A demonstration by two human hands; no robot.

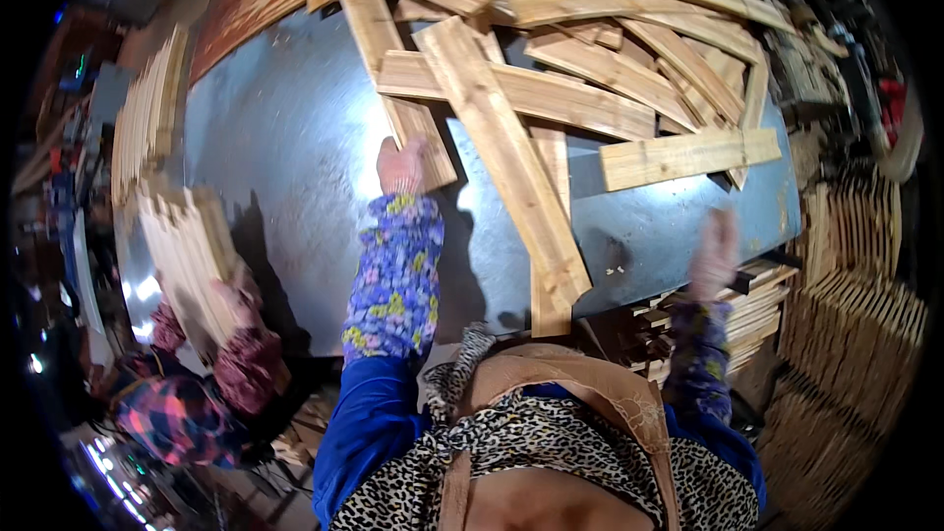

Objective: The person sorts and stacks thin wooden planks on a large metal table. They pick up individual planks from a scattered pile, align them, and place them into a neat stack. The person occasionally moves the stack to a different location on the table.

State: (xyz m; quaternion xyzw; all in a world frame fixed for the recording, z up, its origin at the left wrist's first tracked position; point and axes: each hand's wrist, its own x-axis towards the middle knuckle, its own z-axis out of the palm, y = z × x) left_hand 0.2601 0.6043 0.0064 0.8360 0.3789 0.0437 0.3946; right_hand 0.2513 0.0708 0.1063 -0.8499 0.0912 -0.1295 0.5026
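Pale wood fills the far side of the metal table [295, 138], beyond both hands. At the left hand [401, 167] is the near end of a board [429, 152]; a crosswise board [580, 108] lies over its middle, so that free end is probably the easiest part to hold. Just right of the left hand, a long board [506, 157] slants toward the body, resting across the crosswise board, which seems to prop it. Beyond the right hand [716, 254], a short board [688, 159] lies at the edge of the heap, apart from the fingers.

The left arm reaches nearly straight ahead in its flowered sleeve [393, 275], and the hand appears to pinch the board's left edge; its underside is hidden. The right arm is less extended, its hand over the near table edge with fingers pointing away; blur hides whether they are spread or pressed together, and nothing shows in them. Well left of the left hand, a co-worker's hands [236, 303] steady a bundle of slats [192, 261], apparently keeping them upright and together.
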